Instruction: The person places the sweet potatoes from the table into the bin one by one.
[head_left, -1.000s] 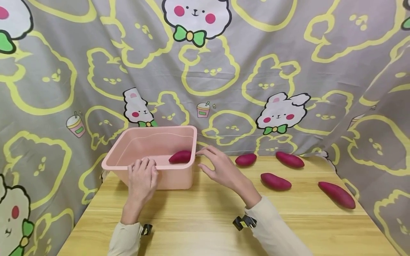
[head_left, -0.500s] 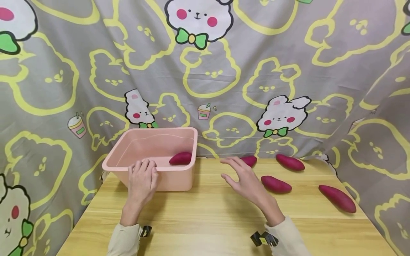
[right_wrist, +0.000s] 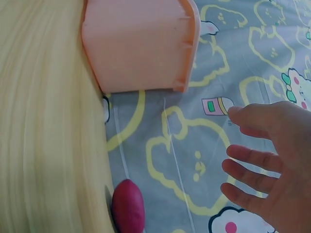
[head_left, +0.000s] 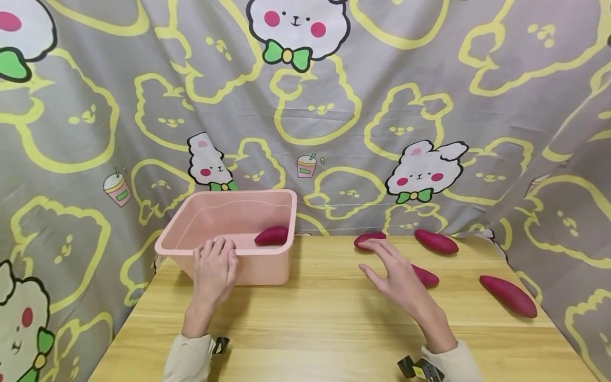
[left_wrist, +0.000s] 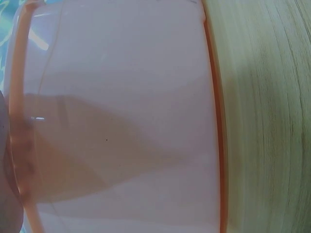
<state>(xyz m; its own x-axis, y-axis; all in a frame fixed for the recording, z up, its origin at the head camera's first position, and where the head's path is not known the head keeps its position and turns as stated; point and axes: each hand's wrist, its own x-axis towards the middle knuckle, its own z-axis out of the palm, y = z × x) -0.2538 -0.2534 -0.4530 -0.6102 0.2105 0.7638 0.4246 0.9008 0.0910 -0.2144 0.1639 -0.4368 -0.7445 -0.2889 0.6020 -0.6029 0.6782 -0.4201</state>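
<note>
My left hand grips the near rim of a pink plastic bin, fingers hooked over the edge. Inside the bin, by its right wall, lies one purple sweet potato. My right hand is over the table to the right, fingers spread and nothing in them. Its fingertips overlap a second sweet potato in the head view, and the hand partly covers a third sweet potato. In the right wrist view the right hand shows relaxed fingers, with a sweet potato below left of them.
Two more sweet potatoes lie farther right: a sweet potato at the back and a long sweet potato near the right edge. Beneath everything is a wooden table. A grey patterned curtain hangs right behind the bin.
My right hand has moved from beside the bin's right wall to the right, over the loose sweet potatoes. My left hand has stayed on the bin's rim.
</note>
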